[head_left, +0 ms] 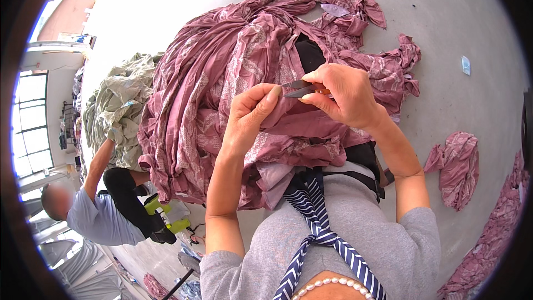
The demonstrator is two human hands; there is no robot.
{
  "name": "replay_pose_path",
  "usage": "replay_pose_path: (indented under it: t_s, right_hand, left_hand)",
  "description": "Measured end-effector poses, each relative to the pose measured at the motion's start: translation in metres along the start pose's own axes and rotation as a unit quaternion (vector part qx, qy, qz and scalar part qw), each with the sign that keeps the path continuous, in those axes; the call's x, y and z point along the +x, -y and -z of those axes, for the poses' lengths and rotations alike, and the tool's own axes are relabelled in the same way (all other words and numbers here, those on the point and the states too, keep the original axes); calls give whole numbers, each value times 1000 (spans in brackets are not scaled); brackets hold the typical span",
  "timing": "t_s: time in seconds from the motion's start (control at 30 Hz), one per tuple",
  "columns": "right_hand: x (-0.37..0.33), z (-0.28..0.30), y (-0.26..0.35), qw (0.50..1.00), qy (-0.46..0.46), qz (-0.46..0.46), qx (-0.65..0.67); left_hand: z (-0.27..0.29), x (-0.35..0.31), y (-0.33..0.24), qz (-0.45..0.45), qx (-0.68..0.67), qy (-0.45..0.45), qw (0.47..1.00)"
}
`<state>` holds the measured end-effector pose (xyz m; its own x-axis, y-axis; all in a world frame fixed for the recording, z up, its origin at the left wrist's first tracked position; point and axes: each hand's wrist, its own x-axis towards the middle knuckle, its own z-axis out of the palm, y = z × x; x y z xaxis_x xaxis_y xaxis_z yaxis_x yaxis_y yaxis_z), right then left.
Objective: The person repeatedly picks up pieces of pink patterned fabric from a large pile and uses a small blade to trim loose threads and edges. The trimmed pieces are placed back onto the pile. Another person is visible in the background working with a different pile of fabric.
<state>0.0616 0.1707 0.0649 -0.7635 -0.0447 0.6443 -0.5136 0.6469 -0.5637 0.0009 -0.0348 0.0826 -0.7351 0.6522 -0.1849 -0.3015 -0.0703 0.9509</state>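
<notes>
Grey concrete floor [444,16] carries heaped pink fabric [222,78] at frame centre. Left hand [250,116] pinches a fabric fold, grip closed; right hand [344,94], grip closed, holds small snips [297,89] beside it. Another person [100,211] crouches lower left.

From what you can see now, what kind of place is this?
Probably a garment or textile workshop. A big heap of pink patterned cloth lies on the grey concrete floor, the right hand holds small metal thread snips, and another person sits beside a grey-green cloth pile.
</notes>
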Motion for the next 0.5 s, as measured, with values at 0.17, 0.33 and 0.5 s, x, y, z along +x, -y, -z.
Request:
replay_pose_path:
  t_s: [0.17, 0.33, 0.5]
  right_hand:
    - [-2, -3, -2, 999, -12, 25, -24]
    - [-5, -4, -4, 1000, -14, -6, 14]
    - [4, -3, -8, 926, -36, -226, 302]
  left_hand:
    - [1, 0, 5, 0, 5, -32, 999]
    - [1, -1, 6, -5, 13, -29, 999]
    - [6, -1, 9, -19, 16, -26, 999]
